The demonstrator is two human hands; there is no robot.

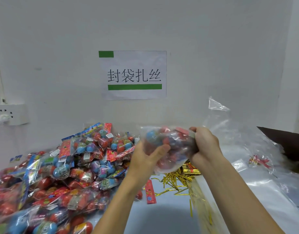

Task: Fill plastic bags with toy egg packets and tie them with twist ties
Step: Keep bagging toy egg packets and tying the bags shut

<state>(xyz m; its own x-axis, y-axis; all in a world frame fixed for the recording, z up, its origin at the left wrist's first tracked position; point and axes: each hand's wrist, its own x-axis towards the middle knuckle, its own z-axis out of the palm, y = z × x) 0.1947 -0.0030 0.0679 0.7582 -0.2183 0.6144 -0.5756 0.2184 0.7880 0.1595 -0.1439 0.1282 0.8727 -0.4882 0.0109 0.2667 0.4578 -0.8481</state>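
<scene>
Both forearms raised from the near edge of the table (162, 217), converging mid-air above its middle. Left hand (146, 159) palm turned inward, fingers curled under and thumb across the front of a filled plastic bag (169, 146), cupping its left end. Right hand (205, 145) clenched in a fist round the bag's right end, knuckles up, wrist bent slightly down. Bag held clear of the table, lying roughly sideways between the two hands, blurred; red and blue toy eggs visible inside. Hands close together, each gripping the bag, not touching each other.

Heaped pile of toy egg packets (64, 166) covering the left side of the table, running from the far edge to the near left corner. Gold twist ties (175, 183) scattered at the table's middle, just below the held bag, with a banded bundle of ties (190, 168) beside them. Empty clear bags (246, 149) crumpled along the right side, toward the far right corner. Paper sign (133, 75) with green bars on the wall behind; wall socket (10, 114) at left.
</scene>
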